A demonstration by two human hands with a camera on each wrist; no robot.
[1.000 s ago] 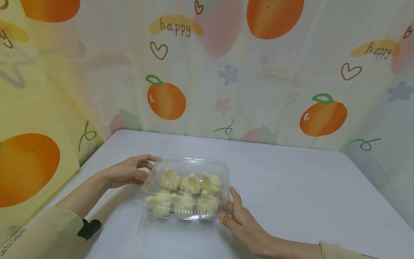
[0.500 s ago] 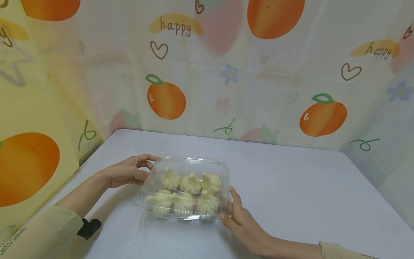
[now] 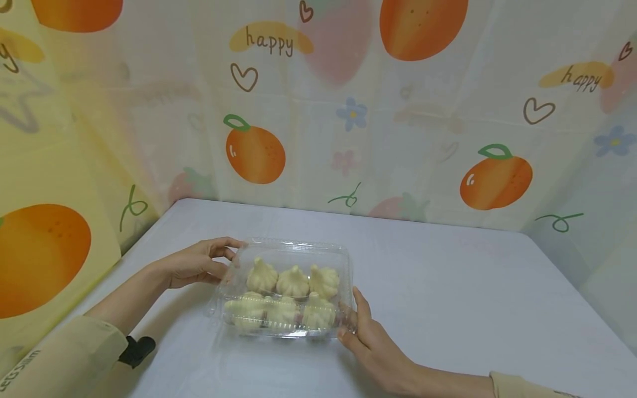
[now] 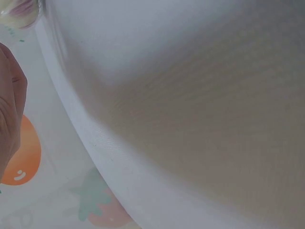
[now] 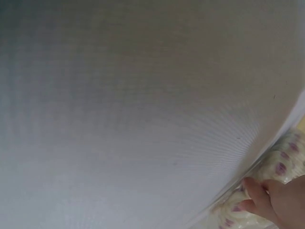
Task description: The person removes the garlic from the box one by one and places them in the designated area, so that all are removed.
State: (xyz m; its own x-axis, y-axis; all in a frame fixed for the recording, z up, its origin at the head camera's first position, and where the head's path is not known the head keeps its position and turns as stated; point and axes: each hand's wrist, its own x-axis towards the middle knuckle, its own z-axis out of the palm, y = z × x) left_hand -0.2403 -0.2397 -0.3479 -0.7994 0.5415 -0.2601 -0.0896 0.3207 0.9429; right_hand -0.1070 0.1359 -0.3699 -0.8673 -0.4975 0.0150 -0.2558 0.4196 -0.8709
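Observation:
A clear plastic box (image 3: 298, 251) with a ridged lid stands at the front middle of the white table. Inside, in two rows, are several pale yellow, pleated, garlic-shaped pieces (image 3: 293, 283) with pointed tops. My left hand (image 3: 196, 265) holds the box at its left edge, fingers bent over the side. At the right front corner my right hand (image 3: 375, 340) grips it, thumb in front. The right wrist view shows that hand (image 5: 279, 200) against the box, with purple patches on the pale pieces (image 5: 281, 168). Only part of the left hand (image 4: 9, 100) enters the left wrist view.
A white table (image 3: 448, 287) extends around the box. Behind it hangs a curtain (image 3: 413, 138) printed with oranges, hearts and "happy". A small black object (image 3: 137, 351) shows by the left sleeve (image 3: 74, 354).

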